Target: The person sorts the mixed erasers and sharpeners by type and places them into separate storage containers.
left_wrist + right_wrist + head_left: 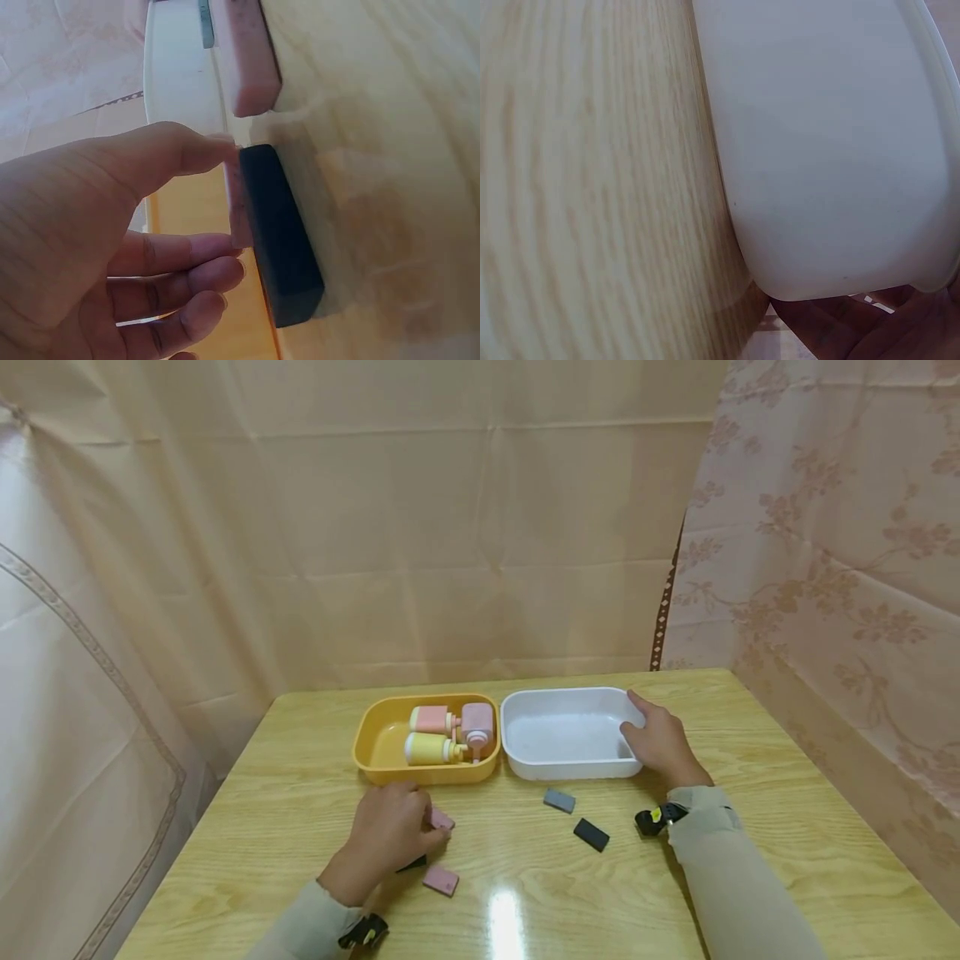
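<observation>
My left hand is low over the table in front of the yellow tray. It pinches a small pink rectangular block between thumb and index finger; the other fingers are bent beside it. A black block lies close to these fingers and partly hides the pink one. Another pink block rests nearer the table's front. At the right end of the white tray, my right hand grips the rim, thumb inside and fingers outside. In the right wrist view the tray wall hides part of that hand.
Touching the white tray on its left, the yellow tray holds a pink bottle, a yellow bottle and a mauve pump bottle. A grey block and another black block lie before the white tray. Curtains hang behind.
</observation>
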Tool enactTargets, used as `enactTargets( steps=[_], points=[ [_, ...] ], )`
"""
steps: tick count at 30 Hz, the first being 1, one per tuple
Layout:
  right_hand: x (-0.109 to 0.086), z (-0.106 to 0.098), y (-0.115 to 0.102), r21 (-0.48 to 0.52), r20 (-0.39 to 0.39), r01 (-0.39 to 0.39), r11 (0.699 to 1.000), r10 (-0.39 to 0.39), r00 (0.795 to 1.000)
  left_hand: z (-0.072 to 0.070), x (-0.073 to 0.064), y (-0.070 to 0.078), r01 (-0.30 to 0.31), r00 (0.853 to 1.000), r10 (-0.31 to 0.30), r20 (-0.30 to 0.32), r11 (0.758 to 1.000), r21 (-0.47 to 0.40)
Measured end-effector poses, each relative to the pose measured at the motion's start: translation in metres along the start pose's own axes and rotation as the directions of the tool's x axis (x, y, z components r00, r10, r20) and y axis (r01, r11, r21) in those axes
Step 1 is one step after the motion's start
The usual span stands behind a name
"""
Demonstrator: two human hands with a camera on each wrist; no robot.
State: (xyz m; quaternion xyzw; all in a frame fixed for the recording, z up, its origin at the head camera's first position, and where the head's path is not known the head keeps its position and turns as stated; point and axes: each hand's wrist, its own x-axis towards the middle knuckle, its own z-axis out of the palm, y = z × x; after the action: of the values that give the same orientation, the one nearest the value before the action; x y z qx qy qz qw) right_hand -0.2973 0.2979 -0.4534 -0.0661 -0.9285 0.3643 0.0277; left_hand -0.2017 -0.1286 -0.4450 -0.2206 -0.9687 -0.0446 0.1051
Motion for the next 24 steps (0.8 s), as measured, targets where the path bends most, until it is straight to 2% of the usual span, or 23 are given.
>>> enactTargets(
  steps=[5,10,16,24],
  points=[
    [-0.001,0.0,0.0,0.015,0.011,-0.01,1.0,0.01,1.0,-0.003,0.005,0.005,-0.008,1.0,0.008,-0.011,1.0,0.022],
    [-0.001,0.0,-0.001,0.032,0.025,-0.025,0.999,0.024,0.999,-0.008,0.01,0.011,-0.038,0.998,0.041,-0.052,0.998,0.049],
    [-0.001,-0.001,-0.001,0.03,0.025,-0.023,0.999,0.022,0.999,-0.013,0.015,0.016,-0.061,0.992,0.066,-0.105,0.997,0.052],
    [-0.001,0.0,-0.001,0.022,0.015,-0.016,1.0,0.016,1.0,-0.022,0.025,0.022,-0.067,0.989,0.071,-0.131,0.997,0.033]
  ],
)
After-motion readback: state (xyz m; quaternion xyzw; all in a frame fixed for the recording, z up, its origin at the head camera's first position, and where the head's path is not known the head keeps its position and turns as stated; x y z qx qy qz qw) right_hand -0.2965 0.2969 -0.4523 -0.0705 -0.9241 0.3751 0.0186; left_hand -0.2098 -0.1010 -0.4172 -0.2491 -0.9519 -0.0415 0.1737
